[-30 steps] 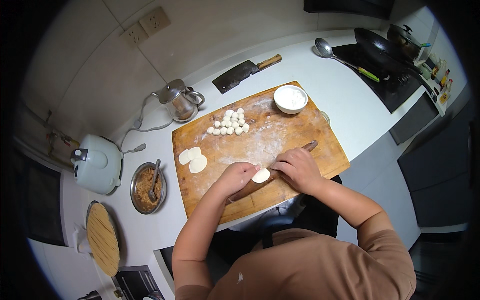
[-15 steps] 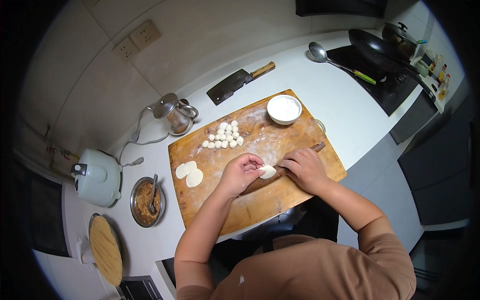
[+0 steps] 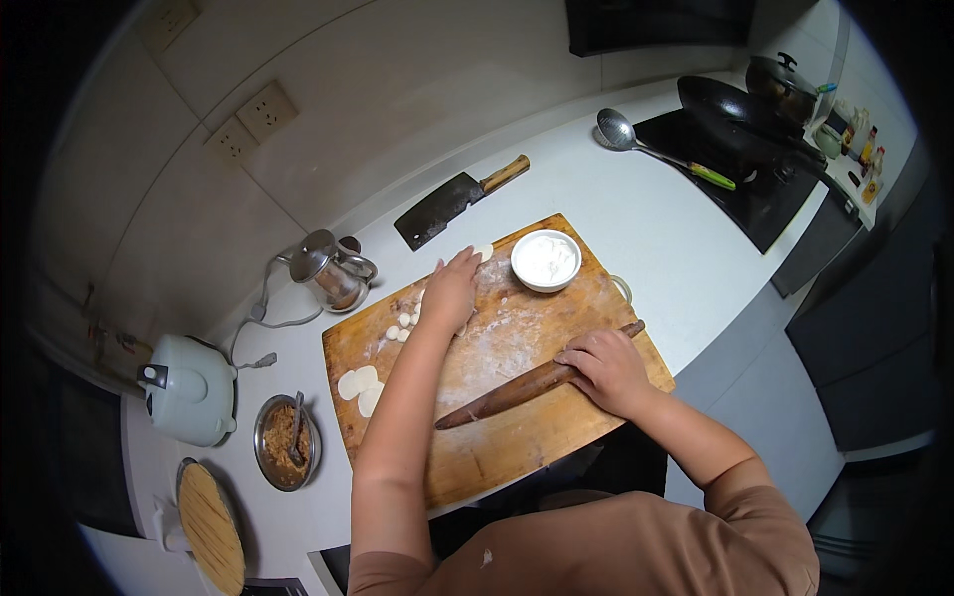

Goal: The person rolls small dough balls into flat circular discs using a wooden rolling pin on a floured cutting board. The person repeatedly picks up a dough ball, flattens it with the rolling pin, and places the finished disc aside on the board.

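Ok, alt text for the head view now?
Right hand holding a rolling pin on a floured board; left hand over dough balls, a dough round by its fingertips. Three more rounds lie at the board's left, a bowl of white powder at its far right.

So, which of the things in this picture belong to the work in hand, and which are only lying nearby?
In the work:
rolling pin, under the right hand
dough balls, by the left hand
dough rounds
floured cutting board
bowl of white powder
metal bowl of brown mixture, probably

Only nearby, it seems:
cleaver
slotted skimmer
wok
metal kettle
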Demonstrator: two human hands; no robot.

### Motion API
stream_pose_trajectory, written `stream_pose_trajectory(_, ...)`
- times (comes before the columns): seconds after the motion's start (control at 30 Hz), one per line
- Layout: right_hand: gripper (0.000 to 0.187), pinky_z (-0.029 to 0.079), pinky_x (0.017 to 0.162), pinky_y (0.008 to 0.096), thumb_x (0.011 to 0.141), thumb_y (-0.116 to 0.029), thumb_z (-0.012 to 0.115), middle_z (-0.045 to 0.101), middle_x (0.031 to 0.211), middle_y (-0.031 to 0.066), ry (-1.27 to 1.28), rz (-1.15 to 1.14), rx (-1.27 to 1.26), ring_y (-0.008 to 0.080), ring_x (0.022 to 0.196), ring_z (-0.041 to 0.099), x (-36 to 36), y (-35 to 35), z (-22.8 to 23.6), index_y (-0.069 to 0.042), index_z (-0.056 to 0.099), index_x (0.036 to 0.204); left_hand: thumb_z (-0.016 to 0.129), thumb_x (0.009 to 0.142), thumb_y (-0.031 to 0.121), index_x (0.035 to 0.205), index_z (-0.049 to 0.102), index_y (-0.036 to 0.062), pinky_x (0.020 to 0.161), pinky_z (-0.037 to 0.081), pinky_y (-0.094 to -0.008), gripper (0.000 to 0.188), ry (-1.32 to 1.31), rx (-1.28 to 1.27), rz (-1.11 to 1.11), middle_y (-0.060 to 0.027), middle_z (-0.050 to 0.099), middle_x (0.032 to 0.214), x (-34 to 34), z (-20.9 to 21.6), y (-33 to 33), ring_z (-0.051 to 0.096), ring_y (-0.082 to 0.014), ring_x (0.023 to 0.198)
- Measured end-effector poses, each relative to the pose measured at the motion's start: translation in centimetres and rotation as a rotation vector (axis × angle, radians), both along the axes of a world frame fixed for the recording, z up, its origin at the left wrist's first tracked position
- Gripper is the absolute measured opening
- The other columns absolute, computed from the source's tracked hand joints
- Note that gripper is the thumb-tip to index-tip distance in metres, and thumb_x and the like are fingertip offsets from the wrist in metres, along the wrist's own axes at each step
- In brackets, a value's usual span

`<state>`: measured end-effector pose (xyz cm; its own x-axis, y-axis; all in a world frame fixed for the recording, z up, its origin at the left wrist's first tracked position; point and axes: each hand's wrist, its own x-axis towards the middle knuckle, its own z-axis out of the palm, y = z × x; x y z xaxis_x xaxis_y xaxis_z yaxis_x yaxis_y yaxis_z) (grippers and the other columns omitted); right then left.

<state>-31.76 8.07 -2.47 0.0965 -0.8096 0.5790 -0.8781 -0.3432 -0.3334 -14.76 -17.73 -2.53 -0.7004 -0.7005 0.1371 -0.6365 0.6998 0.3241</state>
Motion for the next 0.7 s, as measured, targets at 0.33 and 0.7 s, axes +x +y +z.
stream_pose_trajectory(0.33,0.038,0.046,0.085,0.0414,0.070,-0.010,0.078,0.063,0.104,0.0030,-0.032,0.017,0.026,0.0274,0.100,0.059,0.2,-0.2,0.0,-0.014,0.066,0.106,0.042,0.102,0.039,0.155,0.025,0.0033,0.123,0.014,-0.0477,0.066,-0.343,0.049,-0.025,-0.0136,0.025,0.162,-1.4,0.3,-0.8,0.022,-0.0247,0.151)
stream_pose_trajectory(0.7,0.038,0.046,0.086,0.0408,0.071,-0.011,0.078,0.063,0.105,0.0029,-0.036,0.029,0.056,0.0268,0.102,0.059,0.3,-0.2,-0.4,-0.014,0.066,0.107,0.041,0.102,0.043,0.152,0.031,0.0010,0.123,0.010,-0.0493,0.065,-0.374,-0.006,-0.212,-0.0142,0.030,0.160,2.7,2.1,5.0,0.025,-0.0258,0.149)
